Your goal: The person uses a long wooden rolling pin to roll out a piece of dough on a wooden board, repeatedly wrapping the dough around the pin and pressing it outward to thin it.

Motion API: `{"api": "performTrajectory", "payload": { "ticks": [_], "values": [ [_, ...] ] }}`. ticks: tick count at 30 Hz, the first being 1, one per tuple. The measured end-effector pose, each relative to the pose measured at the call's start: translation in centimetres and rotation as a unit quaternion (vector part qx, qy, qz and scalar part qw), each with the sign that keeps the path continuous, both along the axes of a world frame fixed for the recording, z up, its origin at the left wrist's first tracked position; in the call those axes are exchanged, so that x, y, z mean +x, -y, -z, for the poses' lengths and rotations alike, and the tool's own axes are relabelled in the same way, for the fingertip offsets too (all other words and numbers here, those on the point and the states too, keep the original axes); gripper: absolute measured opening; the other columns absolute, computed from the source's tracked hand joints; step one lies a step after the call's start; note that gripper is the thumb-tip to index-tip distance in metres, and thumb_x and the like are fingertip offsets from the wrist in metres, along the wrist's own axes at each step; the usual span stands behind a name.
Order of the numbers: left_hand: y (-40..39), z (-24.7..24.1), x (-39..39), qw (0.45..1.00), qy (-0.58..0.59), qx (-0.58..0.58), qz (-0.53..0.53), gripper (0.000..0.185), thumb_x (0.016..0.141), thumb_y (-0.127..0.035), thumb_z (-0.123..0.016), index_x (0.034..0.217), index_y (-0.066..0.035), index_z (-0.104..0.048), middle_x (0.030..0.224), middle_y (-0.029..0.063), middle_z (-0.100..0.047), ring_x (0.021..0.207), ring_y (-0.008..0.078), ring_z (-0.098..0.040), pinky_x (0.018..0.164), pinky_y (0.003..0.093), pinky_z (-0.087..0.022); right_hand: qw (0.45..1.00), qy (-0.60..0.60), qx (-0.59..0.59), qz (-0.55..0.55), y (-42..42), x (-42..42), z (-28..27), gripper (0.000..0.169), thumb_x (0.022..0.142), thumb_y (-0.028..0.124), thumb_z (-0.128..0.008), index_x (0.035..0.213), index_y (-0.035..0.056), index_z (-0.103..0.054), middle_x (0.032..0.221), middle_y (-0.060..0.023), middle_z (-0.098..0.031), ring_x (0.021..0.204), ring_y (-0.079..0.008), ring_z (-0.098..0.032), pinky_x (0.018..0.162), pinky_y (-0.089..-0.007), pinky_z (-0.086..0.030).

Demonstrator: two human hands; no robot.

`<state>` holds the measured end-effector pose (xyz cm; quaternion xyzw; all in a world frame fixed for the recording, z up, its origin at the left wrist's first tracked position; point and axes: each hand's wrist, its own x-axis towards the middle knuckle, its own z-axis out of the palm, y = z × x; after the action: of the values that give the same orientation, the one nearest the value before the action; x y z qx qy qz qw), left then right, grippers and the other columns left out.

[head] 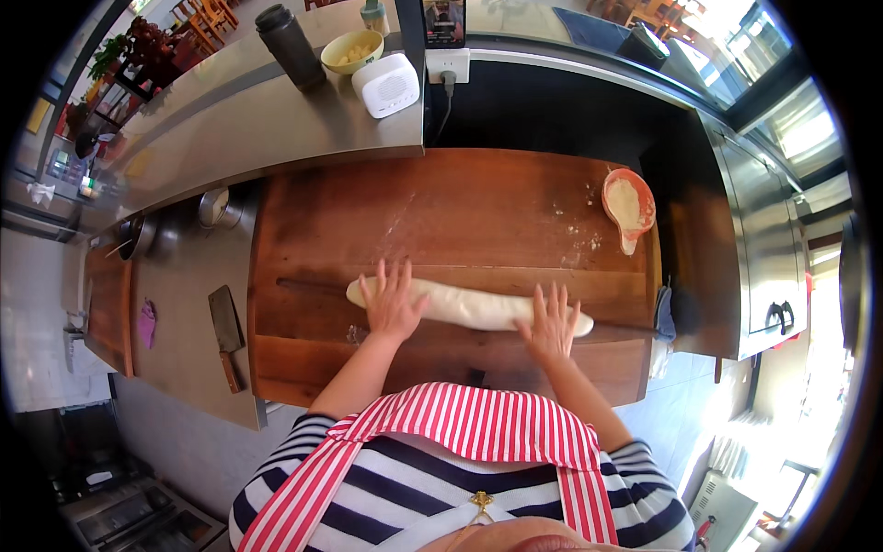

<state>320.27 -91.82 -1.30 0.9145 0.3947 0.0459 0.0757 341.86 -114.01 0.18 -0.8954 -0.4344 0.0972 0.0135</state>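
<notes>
Pale dough (472, 308) lies as a long roll across the wooden board (441, 200), wrapped around a dark, thin rolling pin (624, 328) whose ends stick out on both sides. Flat on the roll's left end lies my left hand (394, 303), its fingers spread and pointing away from me. Near the right end, my right hand (552, 321) rests on the dough the same way. Neither hand closes around the roll; what is under the palms is hidden.
An orange scoop (647, 207) of flour sits at the board's far right corner. On the steel counter to the left lie a cleaver (225, 319) and a purple cloth (147, 323). A dark bottle (290, 45), yellow bowl (352, 54) and white speaker-like box (386, 85) stand on the ledge.
</notes>
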Motion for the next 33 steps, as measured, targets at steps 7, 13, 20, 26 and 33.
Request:
{"api": "performTrajectory", "payload": {
  "ticks": [7, 13, 20, 26, 33],
  "values": [
    [-5.3, 1.0, 3.5, 0.997, 0.052, -0.003, -0.050, 0.066, 0.093, -0.047, -0.051, 0.148, -0.012, -0.038, 0.149, 0.0132, -0.043, 0.145, 0.0339, -0.024, 0.114, 0.0639, -0.011, 0.995, 0.048, 0.082, 0.042, -4.3, 6.4, 1.0, 0.080, 0.089, 0.057, -0.054, 0.150, 0.0091, -0.034, 0.155, -0.0206, -0.029, 0.148, -0.0342, -0.018, 0.116, -0.0601, -0.009],
    [-6.2, 2.1, 0.2, 0.997, -0.012, 0.059, -0.044, 0.065, 0.092, -0.046, -0.052, 0.145, -0.011, -0.042, 0.147, 0.0136, -0.045, 0.144, 0.0333, -0.028, 0.114, 0.0605, -0.015, 0.993, 0.087, 0.048, 0.064, -1.7, 8.0, 2.5, 0.074, 0.092, 0.052, -0.051, 0.150, 0.0099, -0.033, 0.156, -0.0152, -0.030, 0.148, -0.0319, -0.017, 0.117, -0.0575, -0.010],
    [-5.5, 3.1, -2.6, 0.995, 0.032, 0.088, -0.031, 0.060, 0.089, -0.043, -0.055, 0.142, -0.014, -0.047, 0.140, 0.0100, -0.053, 0.139, 0.0359, -0.037, 0.111, 0.0613, -0.020, 0.997, 0.074, 0.024, 0.024, 3.3, 7.5, 2.3, 0.070, 0.089, 0.049, -0.055, 0.146, 0.0110, -0.041, 0.152, -0.0181, -0.036, 0.145, -0.0336, -0.025, 0.115, -0.0599, -0.014],
    [-12.5, 1.0, 4.6, 0.980, 0.142, 0.133, -0.041, 0.044, 0.094, -0.035, -0.052, 0.132, -0.014, -0.055, 0.134, 0.0056, -0.057, 0.135, 0.0281, -0.043, 0.110, 0.0628, -0.019, 0.975, 0.129, 0.178, 0.010, -4.4, 11.4, 1.9, 0.056, 0.089, 0.044, -0.060, 0.132, 0.0079, -0.053, 0.130, -0.0134, -0.056, 0.125, -0.0307, -0.049, 0.110, -0.0541, -0.029],
    [-8.8, 1.4, 7.8, 0.980, 0.140, 0.101, 0.102, 0.020, 0.088, -0.033, -0.059, 0.085, -0.014, -0.063, 0.087, 0.0047, -0.066, 0.087, 0.0291, -0.061, 0.081, 0.0458, -0.041, 0.971, 0.108, 0.205, -0.054, -8.5, 10.1, 2.5, 0.030, 0.090, 0.038, -0.058, 0.078, 0.0106, -0.058, 0.080, -0.0090, -0.062, 0.082, -0.0307, -0.060, 0.078, -0.0457, -0.044]
  ]
}}
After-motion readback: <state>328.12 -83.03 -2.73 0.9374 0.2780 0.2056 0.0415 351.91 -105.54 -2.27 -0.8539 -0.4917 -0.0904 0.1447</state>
